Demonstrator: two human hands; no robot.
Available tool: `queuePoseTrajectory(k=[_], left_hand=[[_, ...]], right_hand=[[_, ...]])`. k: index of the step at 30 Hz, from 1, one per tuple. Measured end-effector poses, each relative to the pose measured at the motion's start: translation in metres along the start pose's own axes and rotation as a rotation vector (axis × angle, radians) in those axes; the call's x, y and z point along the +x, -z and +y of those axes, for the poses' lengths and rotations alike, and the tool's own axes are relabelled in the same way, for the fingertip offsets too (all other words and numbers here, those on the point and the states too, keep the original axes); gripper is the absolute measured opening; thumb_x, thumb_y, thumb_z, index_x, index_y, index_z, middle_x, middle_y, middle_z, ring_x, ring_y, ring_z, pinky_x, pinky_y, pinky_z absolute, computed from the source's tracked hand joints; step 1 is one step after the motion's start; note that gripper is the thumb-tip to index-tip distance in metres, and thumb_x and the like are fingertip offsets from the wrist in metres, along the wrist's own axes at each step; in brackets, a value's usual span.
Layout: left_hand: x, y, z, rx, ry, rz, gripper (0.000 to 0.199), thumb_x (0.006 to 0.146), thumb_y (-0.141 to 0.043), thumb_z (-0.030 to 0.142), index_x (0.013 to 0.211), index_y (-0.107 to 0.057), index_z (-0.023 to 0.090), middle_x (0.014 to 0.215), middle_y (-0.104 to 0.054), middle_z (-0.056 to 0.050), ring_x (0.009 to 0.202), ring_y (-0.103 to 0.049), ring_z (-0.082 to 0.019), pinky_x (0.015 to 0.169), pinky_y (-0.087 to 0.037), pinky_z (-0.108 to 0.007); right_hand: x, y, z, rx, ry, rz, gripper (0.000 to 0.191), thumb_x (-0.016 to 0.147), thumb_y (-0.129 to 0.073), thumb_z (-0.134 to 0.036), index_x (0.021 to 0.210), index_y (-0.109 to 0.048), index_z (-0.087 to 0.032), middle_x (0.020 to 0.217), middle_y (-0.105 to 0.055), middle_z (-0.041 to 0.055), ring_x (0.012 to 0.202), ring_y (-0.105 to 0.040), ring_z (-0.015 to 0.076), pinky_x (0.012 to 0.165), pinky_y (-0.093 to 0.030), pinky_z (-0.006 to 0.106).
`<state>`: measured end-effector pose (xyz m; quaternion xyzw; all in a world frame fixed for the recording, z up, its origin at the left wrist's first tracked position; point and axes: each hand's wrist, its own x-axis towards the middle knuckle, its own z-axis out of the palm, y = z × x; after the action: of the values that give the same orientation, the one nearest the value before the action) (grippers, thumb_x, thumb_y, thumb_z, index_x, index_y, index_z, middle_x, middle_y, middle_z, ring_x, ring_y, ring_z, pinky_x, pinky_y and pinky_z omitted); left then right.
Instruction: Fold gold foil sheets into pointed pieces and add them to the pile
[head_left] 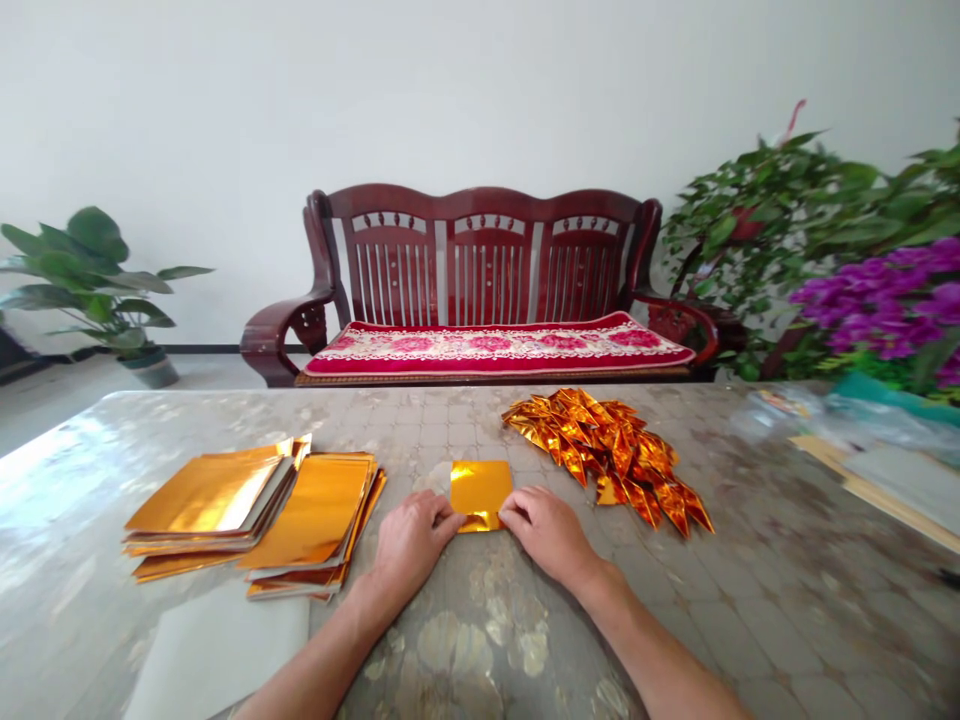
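"What's in front of the person?"

"A small square gold foil sheet (481,490), lying on the patterned table (405,640) between the two hands. It's mirror-bright yellow gold, with a pale glare on its upper left. Along the near edge runs a narrow band, deeper orange with bright streaks, like a fold; I can't tell whether it's pressed flat."

"And the hands?"

"The left hand (416,530) is nearly closed, fingers curled, its thumb and fingers holding the near left corner. The right hand (551,530) is just as closed, pinching the near right corner between thumb and fingers."

"What's around them?"

"To the left, two overlapping stacks of larger gold sheets (319,510), some showing pale grey undersides, and a plain pale sheet (225,645) nearer us. Right of the foil and farther back, a heap of pointed, folded orange-gold shapes (600,440), creased and glittering."

"Any writing to read?"

"At the far right there's clear plastic wrapping (772,412) with small coloured patches, too blurred to read. Tan and whitish flat pieces (892,485) lie just beside it."
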<state>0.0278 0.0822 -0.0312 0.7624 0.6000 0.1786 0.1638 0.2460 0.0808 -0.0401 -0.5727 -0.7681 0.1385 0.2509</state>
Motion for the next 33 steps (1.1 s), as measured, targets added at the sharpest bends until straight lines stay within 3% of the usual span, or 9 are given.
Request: queuePoseTrajectory(k=[11, 33], left_hand=[[0.0049, -0.0004, -0.0017, 0.039, 0.072, 0.01, 0.032, 0.086, -0.058, 0.047, 0.069, -0.065, 0.021, 0.075, -0.067, 0.0, 0.073, -0.059, -0.016, 0.06, -0.028, -0.025], [0.0054, -0.004, -0.0068, 0.03, -0.011, 0.018, 0.026, 0.086, -0.063, 0.041, 0.069, -0.063, 0.021, 0.076, -0.066, 0.001, 0.08, -0.059, -0.017, 0.068, -0.032, -0.026]], right_hand=[[-0.0014, -0.0012, -0.0029, -0.054, -0.045, 0.036, 0.013, 0.084, -0.06, -0.022, 0.073, -0.064, -0.024, 0.08, -0.07, -0.0001, 0.08, -0.062, 0.0177, 0.069, -0.039, 0.027], [-0.0068, -0.0015, -0.0047, -0.158, -0.005, 0.049, 0.013, 0.082, -0.063, -0.017, 0.07, -0.058, -0.021, 0.077, -0.06, -0.0017, 0.079, -0.053, 0.0148, 0.068, -0.032, 0.026]])
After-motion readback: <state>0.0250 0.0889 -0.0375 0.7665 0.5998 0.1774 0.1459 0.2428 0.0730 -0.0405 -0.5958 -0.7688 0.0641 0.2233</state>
